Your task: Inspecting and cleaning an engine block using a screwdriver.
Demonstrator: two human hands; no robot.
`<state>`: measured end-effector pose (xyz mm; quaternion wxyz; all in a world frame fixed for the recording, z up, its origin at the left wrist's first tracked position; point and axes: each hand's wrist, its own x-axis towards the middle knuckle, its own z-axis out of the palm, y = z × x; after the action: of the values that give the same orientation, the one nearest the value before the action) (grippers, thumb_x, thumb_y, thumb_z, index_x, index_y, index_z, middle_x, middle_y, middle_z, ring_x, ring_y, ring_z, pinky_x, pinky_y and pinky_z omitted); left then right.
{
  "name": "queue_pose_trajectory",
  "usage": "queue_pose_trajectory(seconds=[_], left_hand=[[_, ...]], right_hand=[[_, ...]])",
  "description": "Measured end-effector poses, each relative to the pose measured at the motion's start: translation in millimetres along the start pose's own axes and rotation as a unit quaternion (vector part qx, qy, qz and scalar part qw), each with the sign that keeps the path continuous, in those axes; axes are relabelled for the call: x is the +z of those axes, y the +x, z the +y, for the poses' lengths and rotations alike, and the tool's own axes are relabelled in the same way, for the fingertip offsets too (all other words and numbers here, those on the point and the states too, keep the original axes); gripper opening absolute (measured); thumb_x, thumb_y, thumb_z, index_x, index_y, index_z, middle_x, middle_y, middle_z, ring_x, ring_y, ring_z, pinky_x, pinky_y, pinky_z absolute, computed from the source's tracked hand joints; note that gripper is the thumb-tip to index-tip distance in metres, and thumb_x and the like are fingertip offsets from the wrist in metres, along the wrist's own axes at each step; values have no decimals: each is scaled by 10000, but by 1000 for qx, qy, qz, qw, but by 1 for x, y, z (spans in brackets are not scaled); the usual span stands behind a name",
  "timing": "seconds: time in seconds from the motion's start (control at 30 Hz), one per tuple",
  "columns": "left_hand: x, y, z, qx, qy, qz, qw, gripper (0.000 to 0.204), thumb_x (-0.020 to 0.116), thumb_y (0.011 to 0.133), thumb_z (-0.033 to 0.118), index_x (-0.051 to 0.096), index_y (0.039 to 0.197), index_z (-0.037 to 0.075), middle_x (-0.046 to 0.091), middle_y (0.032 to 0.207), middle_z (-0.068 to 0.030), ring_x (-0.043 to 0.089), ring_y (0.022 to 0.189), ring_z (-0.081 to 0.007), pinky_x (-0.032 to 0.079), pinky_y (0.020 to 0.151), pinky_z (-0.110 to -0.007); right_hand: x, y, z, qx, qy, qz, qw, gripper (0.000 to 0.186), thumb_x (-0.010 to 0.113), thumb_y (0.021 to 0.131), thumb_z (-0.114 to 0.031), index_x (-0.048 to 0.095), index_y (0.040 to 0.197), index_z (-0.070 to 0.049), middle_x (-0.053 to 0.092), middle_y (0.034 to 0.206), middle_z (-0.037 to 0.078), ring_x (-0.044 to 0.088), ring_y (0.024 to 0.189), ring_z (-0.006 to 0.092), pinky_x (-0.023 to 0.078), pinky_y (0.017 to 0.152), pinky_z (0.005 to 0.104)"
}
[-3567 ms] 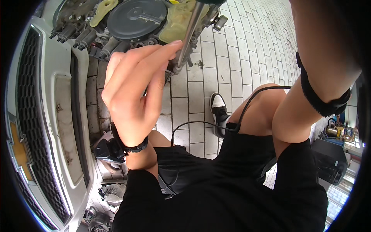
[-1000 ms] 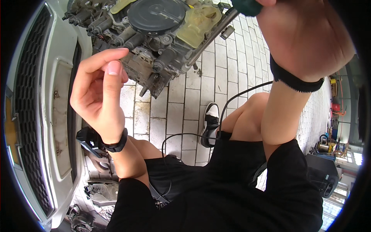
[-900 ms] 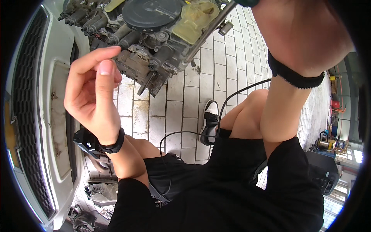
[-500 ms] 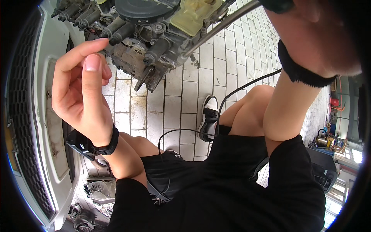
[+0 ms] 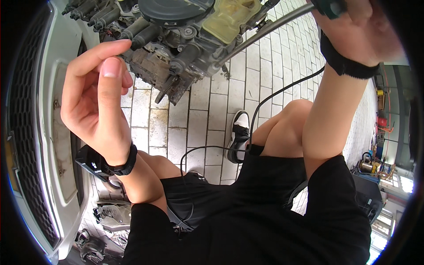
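Note:
Before me is a greasy car engine [image 5: 152,66] with a round dark cover [image 5: 174,9], a yellowish translucent plastic part [image 5: 230,20] and several black cylindrical parts. At the upper right my right hand [image 5: 353,37] is closed round the dark green handle of a long-shafted driver [image 5: 269,32]. The steel shaft slants down leftward, its tip meeting the engine's right side near a bolt spot. My left hand [image 5: 95,99] hovers at the engine's left, palm inward, fingers loosely curled and thumb apart, with nothing seen in it. Its index fingertip overlaps a black cylinder; I cannot tell whether they touch.
A white car bumper with a honeycomb grille [image 5: 28,110] stands close on the left. Pale floor tiles [image 5: 176,137] lie below. A black cable [image 5: 282,95] loops across my legs. Removed parts [image 5: 112,216] lie at lower left; a dark case [image 5: 369,196] stands at right.
The engine appears slightly lower and further right in view. My right hand and the driver's handle have shifted a little right and down. The left hand keeps its loose curl.

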<state>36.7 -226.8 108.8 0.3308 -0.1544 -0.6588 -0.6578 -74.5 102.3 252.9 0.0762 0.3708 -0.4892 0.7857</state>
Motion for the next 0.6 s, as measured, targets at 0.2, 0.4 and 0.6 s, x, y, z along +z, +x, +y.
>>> queue_pose_trajectory(seconds=[0.2,0.4,0.6], left_hand=[[-2,0,1,-7,14,3,1000,165,610,997,14,693,1114,-68,680,832,-64,547,648,-67,401,587,-198],[-6,0,1,1,7,-7,1000,167,603,1001,13,689,1116,-73,683,845,-69,545,648,-68,406,594,-200],[-7,0,-1,16,-9,-19,1000,163,604,998,7,689,1111,-73,702,878,-80,552,661,-69,417,599,-201]], right_hand=[[-1,-4,-5,8,2,-13,1000,177,633,970,-127,739,898,-6,739,852,98,628,666,158,526,715,286],[0,0,-4,12,6,-21,1000,175,635,968,-124,742,891,-9,741,844,96,628,650,155,526,707,284],[3,3,-1,13,16,-24,1000,173,637,965,-120,745,884,-12,743,837,94,627,633,152,527,699,282]])
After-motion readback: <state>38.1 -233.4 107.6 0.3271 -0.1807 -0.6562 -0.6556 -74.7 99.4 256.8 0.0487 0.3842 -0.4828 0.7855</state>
